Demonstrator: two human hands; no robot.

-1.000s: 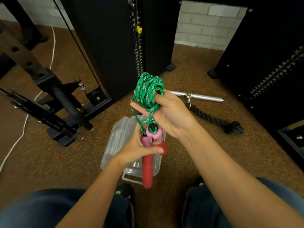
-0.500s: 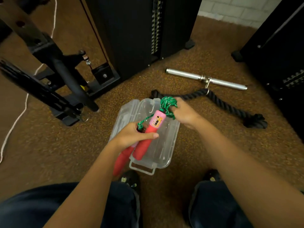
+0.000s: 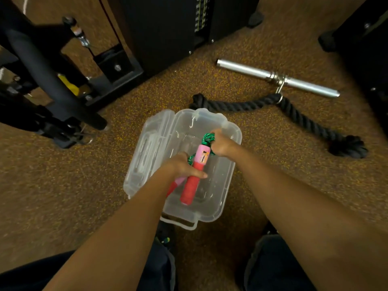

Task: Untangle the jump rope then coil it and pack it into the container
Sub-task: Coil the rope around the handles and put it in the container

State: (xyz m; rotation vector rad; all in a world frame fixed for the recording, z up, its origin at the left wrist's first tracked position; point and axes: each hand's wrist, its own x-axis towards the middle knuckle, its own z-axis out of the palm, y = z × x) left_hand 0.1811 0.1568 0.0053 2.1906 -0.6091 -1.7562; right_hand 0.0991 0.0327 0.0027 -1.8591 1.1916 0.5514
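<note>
Here, a clear plastic container sits on the brown speckled floor just beyond the person's knees. Its hinged lid is folded open to the left and lies beside it. Both hands are down inside the container with the jump rope between them.

The left hand is at the near-left of the container, its fingers wrapped round the two handles. Its thumb lies across the red grip of the upper handle, whose pink cap with a small label points far-right. The second handle shows only as a pink and red sliver under the wrist.

The right hand is at the far-right, close to the rim, clenched round the bundled green cord. A few green loops stick out to the left of its knuckles, and another bit of cord shows by the left hand's fingers. Whether the handles touch the container's bottom cannot be told.

Beyond the container a thick black rope lies on the floor, clipped to a silver metal bar farther off to the right. A black machine frame stands at the far left. Dark trousers cover the knees at the near edge.
</note>
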